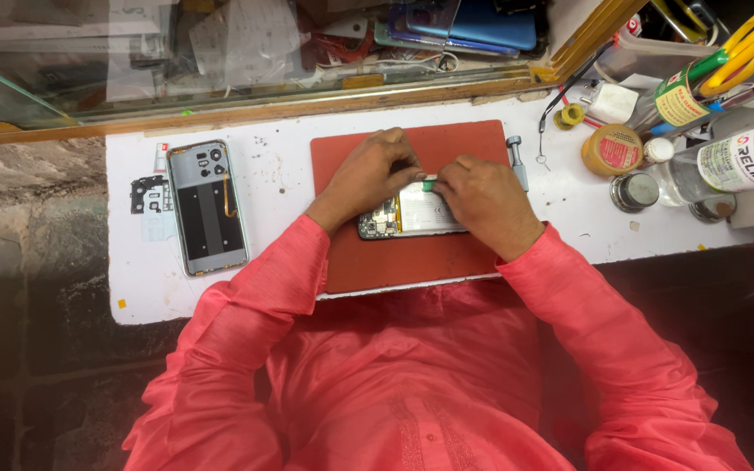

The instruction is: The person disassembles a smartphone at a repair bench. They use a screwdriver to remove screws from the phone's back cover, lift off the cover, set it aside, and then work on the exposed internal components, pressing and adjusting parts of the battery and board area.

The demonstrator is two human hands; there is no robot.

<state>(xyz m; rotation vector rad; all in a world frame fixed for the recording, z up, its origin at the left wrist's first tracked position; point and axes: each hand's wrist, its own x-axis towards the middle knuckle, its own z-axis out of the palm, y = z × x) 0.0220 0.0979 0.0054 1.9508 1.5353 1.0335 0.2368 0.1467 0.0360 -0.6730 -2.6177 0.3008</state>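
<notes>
An opened phone (405, 217), its back removed and its battery and circuit board showing, lies on a red mat (394, 262) on the white worktop. My left hand (368, 174) rests on the phone's upper left and steadies it. My right hand (482, 202) pinches a small green tab (429, 184) at the top edge of the battery. Both hands cover part of the phone.
The phone's removed back cover (209, 207) lies to the left beside a small black part (150, 194). A screwdriver (517, 161) lies at the mat's right edge. At the right stand a round yellow tin (613, 150), a clear bottle (726, 166) and yellow-handled scissors (748, 48). A glass case (220, 52) runs behind.
</notes>
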